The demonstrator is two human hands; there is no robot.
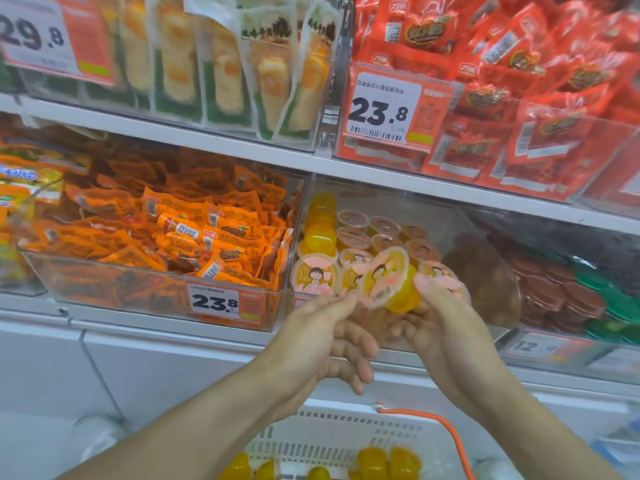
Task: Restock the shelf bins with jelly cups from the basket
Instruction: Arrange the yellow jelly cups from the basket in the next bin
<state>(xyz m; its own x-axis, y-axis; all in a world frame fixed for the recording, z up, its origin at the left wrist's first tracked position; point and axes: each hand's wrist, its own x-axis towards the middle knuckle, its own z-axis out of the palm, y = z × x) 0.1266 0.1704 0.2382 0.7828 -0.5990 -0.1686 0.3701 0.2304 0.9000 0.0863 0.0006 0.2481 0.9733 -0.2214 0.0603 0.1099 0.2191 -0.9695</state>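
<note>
The placing step is in hand: the right hand (pixel 446 327) grips one jelly cup (pixel 389 280) just before the clear bin (pixel 460 237), the left hand (pixel 322 337) beside it, fingers loosely curled and empty (more cups wait in the basket (pixel 332 431) below), so next it must be set among the rows.

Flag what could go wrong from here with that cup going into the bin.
1. The right hand holds the jelly cup tilted, lid facing out, pinched only at the edge; the left hand touches just the rim. It could slip and fall toward the basket below.
2. The clear bin already holds cups stacked at its left side and standing at its front; pushing this one in may topple or dislodge them.
</note>
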